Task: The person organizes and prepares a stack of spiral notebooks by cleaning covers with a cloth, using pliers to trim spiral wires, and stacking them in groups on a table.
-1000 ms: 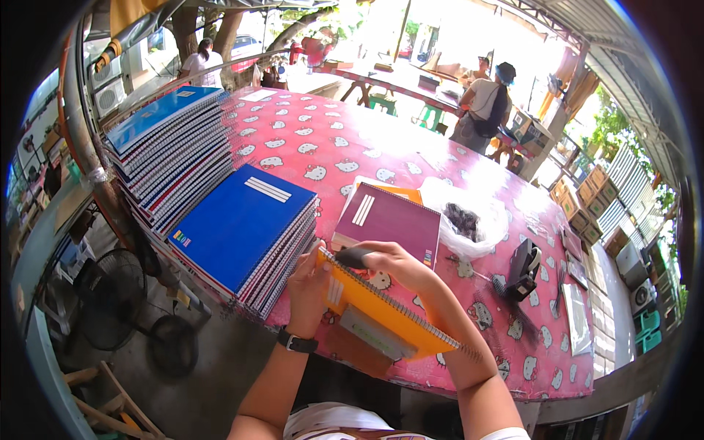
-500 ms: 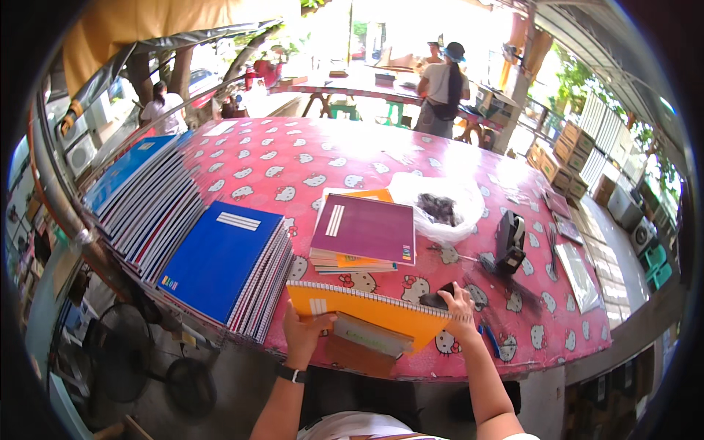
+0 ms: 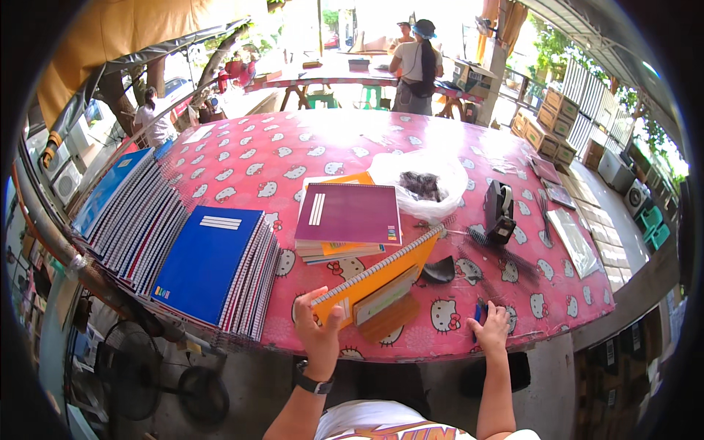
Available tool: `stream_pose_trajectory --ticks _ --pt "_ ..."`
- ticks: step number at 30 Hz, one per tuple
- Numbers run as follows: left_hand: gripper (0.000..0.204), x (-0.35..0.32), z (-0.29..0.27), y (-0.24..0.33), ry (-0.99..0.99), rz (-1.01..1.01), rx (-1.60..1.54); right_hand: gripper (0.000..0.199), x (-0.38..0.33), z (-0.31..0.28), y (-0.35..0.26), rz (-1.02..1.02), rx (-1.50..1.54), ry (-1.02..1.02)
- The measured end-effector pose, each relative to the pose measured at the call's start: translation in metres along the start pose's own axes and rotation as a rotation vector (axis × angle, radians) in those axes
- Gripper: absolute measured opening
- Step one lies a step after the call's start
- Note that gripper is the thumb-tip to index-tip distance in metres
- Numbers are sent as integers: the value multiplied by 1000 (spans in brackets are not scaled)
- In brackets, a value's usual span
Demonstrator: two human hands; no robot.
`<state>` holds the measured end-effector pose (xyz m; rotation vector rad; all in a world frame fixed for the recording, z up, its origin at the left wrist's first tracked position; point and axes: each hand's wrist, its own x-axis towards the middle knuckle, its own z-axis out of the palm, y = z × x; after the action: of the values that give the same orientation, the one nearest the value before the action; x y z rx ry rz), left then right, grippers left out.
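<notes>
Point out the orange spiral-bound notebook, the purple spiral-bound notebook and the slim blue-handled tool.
Orange spiral-bound notebook [image 3: 402,264]: head view, on its cover.
Purple spiral-bound notebook [image 3: 348,214]: head view, middle of its upper cover.
Slim blue-handled tool [image 3: 477,314]: head view, on its handle.

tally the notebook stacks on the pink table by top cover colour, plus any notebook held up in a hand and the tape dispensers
Blue-topped stacks: 2
Purple-topped stack: 1
Orange notebook, held in the left hand: 1
Black tape dispenser: 1
Total: 5
</notes>
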<state>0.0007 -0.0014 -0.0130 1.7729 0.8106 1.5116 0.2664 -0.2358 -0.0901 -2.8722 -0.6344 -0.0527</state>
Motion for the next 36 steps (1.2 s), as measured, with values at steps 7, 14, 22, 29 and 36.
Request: stream_pose_trajectory --ticks 7,14,22,29,36 --pt "17 28 -26 18 -75 1 -47 72 -17 -12 8 27 -58 -35" --pt "25 25 -13 3 -43 -140 -396 46 -50 -54 -54 -176 1214 -445" --pt "19 22 -25 0 -178 -305 -437 57 -112 -81 -193 -927 1037 -121" --pt "23 19 -23 -9 -137 -173 -336 60 -108 -89 -210 -924 905 21" --pt "27 16 -20 -5 -83 -9 -212 57 -117 -89 -210 -882 891 -12"
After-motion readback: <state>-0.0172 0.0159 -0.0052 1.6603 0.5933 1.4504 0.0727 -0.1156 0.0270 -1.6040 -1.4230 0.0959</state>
